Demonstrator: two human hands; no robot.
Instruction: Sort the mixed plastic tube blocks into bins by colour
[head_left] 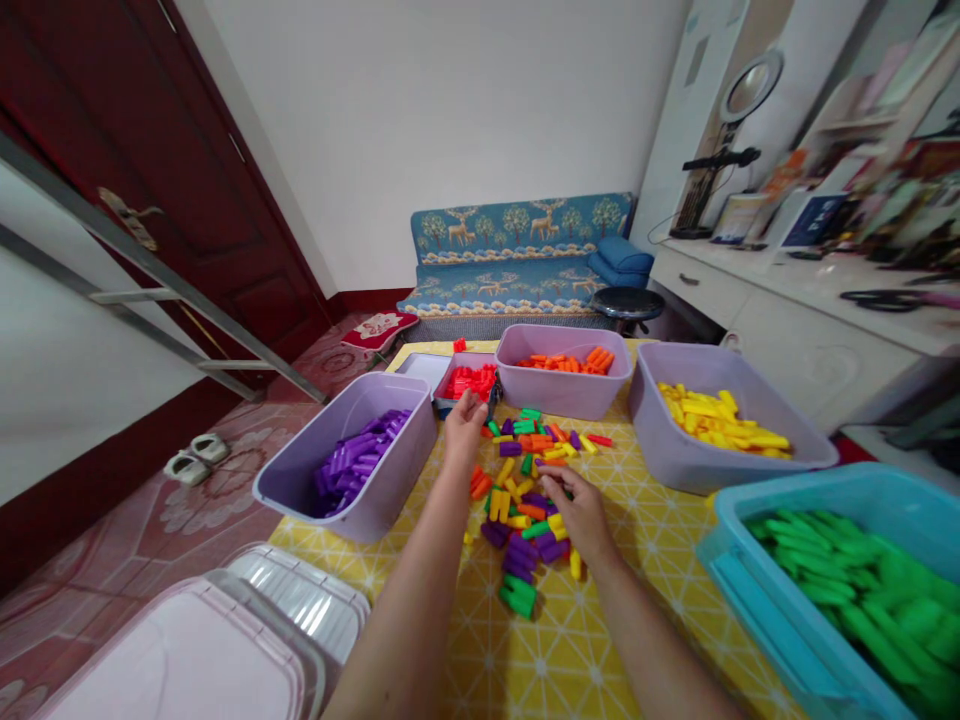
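A mixed pile of small plastic building blocks (517, 545), in purple, yellow, orange, green and a little red, lies on the yellow patterned tablecloth (487, 650). My left hand (463, 425) is raised at the near edge of a small box of red blocks (471, 380), its fingers loosely apart with nothing seen in them. Over the right part of the pile, my right hand (581, 505) reaches down with thumb and forefinger drawn together at the blocks. Whatever lies between those fingertips is too small to make out.
Around the pile stand a tub of purple blocks (401, 500), a tub of orange blocks (562, 395), a tub of yellow blocks (675, 455) and a turquoise tub of green blocks (757, 590). Stacked lids (187, 650) are at the lower left. A sofa (517, 290) stands behind.
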